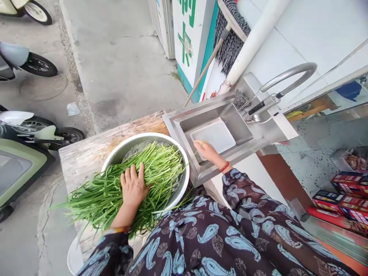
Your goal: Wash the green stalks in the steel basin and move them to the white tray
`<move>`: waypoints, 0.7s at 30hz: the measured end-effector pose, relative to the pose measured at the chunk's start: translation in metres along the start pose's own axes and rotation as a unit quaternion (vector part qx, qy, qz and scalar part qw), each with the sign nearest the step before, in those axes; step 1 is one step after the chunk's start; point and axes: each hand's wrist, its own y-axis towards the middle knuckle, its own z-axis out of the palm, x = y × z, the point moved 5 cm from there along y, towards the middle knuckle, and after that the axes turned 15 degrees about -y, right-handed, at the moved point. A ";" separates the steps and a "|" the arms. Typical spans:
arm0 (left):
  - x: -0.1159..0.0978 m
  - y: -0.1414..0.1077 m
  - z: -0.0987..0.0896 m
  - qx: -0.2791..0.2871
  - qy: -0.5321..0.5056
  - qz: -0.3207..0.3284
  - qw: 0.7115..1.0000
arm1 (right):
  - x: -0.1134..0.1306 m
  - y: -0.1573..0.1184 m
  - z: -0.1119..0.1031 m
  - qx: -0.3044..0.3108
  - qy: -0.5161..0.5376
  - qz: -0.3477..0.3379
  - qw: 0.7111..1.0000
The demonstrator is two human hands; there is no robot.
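Left hand (133, 188): palm down on greens (161, 161), spread-fingered, resting on top, not clenched; nearer hand.
Right hand (207, 150): over sink (241, 128), near its worktop-side edge; curled, can't tell if pinching anything.
Greens: heaped in basin (119, 155) at worktop's (86, 153) sink-side edge; directly under left hand, leftward of right hand.
Long axis: slantwise, stems toward sink, leaf tips past basin rim toward worktop's left edge.

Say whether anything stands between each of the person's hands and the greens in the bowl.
Nothing visible separates the left hand from the greens: it rests on them. Between the right hand, over the sink, and the greens lie the sink's edge and the bowl's rim; both look low enough to reach over.
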 end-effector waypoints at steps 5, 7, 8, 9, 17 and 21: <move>-0.011 0.011 -0.002 0.038 0.034 -0.049 0.997 | -0.128 0.031 -0.020 0.061 0.043 0.189 0.979; -0.017 0.013 -0.005 0.052 0.044 -0.069 0.995 | -0.171 0.044 -0.036 0.061 -0.019 0.235 0.970; -0.021 0.013 -0.008 0.058 0.050 -0.082 0.994 | -0.191 0.051 -0.044 0.063 -0.043 0.251 0.965; -0.024 0.014 -0.012 0.066 0.058 -0.098 0.991 | -0.211 0.058 -0.051 0.067 -0.063 0.265 0.960; -0.087 0.035 -0.054 0.093 0.051 -0.173 0.979 | -0.326 0.087 -0.069 0.130 -0.162 0.349 0.914; -0.154 0.060 -0.049 0.051 -0.011 -0.109 0.993 | -0.347 0.093 -0.062 0.176 -0.134 0.352 0.909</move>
